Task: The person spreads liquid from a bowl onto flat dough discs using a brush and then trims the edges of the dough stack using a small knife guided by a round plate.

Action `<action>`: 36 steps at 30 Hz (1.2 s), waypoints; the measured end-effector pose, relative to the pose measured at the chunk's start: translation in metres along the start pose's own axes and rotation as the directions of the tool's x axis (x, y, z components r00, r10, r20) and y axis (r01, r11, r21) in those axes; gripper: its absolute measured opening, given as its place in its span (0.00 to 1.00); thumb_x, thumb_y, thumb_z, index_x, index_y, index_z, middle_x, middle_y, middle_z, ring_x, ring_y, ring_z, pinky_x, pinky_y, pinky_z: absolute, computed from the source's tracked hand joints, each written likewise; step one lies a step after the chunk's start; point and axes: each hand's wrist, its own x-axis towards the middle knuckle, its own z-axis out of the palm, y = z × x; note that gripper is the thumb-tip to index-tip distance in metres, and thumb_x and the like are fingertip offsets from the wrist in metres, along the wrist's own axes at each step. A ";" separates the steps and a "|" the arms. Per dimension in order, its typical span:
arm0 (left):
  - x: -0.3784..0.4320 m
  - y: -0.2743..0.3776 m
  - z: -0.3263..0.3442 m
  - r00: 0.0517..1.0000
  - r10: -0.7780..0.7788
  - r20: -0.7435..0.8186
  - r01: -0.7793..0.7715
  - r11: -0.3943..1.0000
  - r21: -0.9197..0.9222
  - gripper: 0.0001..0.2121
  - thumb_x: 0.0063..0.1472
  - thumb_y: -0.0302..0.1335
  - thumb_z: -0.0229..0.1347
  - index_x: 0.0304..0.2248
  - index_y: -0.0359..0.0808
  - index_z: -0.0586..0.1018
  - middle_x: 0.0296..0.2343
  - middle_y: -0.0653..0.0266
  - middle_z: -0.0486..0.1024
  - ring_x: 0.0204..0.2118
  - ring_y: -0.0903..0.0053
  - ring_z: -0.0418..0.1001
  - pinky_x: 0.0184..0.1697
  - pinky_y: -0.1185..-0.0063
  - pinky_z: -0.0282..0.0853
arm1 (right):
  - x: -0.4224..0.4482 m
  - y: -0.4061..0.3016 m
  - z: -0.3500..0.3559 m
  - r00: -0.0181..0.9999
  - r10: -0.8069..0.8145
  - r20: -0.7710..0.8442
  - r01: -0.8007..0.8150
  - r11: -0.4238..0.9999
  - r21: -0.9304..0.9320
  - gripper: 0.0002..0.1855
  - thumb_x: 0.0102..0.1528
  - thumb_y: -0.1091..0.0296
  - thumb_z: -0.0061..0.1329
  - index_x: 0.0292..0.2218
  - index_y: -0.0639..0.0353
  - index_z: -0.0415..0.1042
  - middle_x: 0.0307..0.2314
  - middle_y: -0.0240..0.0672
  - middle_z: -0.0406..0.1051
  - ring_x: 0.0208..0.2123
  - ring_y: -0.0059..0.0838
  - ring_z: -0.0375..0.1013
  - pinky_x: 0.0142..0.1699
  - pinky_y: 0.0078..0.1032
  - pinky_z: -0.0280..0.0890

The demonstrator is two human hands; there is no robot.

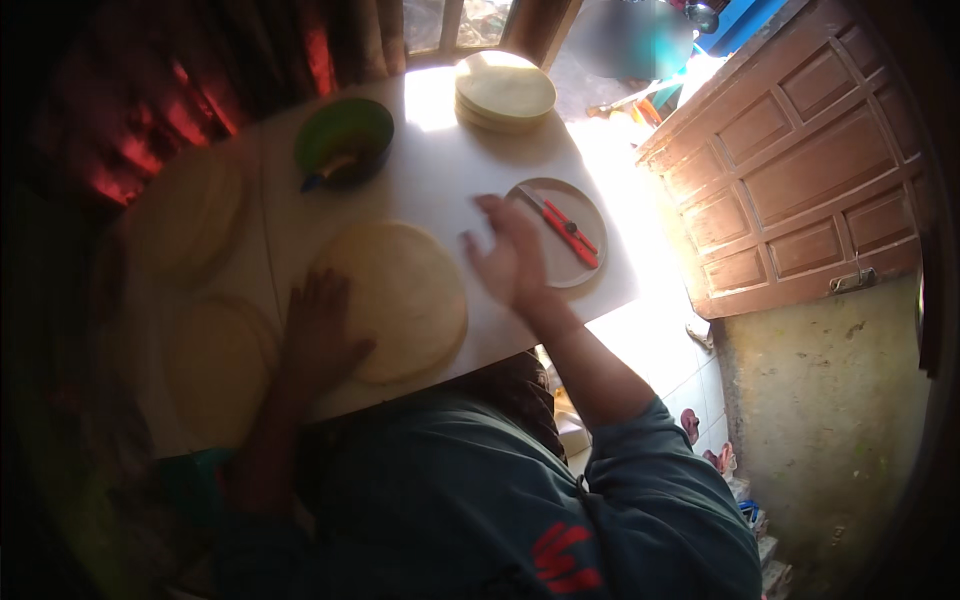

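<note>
A stack of thin, pale round sheets [409, 300], perhaps flatbread or dough, lies in front of me on the white table [427, 176]. My left hand [322, 326] rests on the stack's left edge, palm down, with the thumb apart. Just right of the stack, my right hand [506, 255] is raised and blurred by motion. Its fingers are spread and nothing shows in them. Beside it stands a shallow round plate [547, 271] carrying a red-handled cutter [566, 229], with a blade and a black knob. The hand covers the plate's left rim.
More stacks of pale rounds stand at the back right [506, 90], far left [184, 214] and near left [214, 367]. A green bowl [345, 135] holding a blue-ended utensil [322, 176] sits at the back. Right of the table is an open panelled wooden door [817, 161].
</note>
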 end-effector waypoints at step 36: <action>-0.003 0.070 -0.016 0.973 -0.045 0.225 0.151 -0.614 -0.775 0.33 0.69 0.52 0.47 0.63 0.37 0.61 0.57 0.57 0.67 0.59 0.67 0.66 0.63 0.65 0.60 | 0.000 -0.014 -0.104 0.952 -0.217 -0.214 0.192 0.972 -0.133 0.05 0.62 0.69 0.47 0.38 0.59 0.71 0.35 0.39 0.72 0.37 0.35 0.72 0.43 0.29 0.66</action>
